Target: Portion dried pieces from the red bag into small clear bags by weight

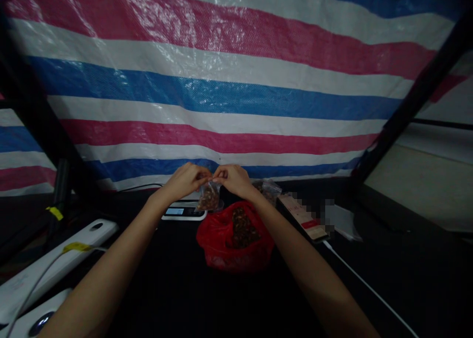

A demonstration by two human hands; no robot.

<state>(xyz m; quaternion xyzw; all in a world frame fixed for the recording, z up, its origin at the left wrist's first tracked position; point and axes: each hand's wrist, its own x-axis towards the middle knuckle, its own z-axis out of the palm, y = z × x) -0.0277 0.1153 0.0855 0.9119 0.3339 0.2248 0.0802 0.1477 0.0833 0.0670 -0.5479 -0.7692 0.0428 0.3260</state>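
Above the red bag (225,244), small clear pouch (209,198) hanging below both grips, left hand (186,179), right hand (232,178) pinching its top edge

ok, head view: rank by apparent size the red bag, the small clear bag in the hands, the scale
1. red bag, clearly largest.
2. scale and small clear bag: look alike; the scale is partly hidden, so unranked.

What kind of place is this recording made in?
Probably a makeshift packing stall: a striped tarp as backdrop, a small scale, and a red bag of brown pieces beside both hands pinching a small pouch.
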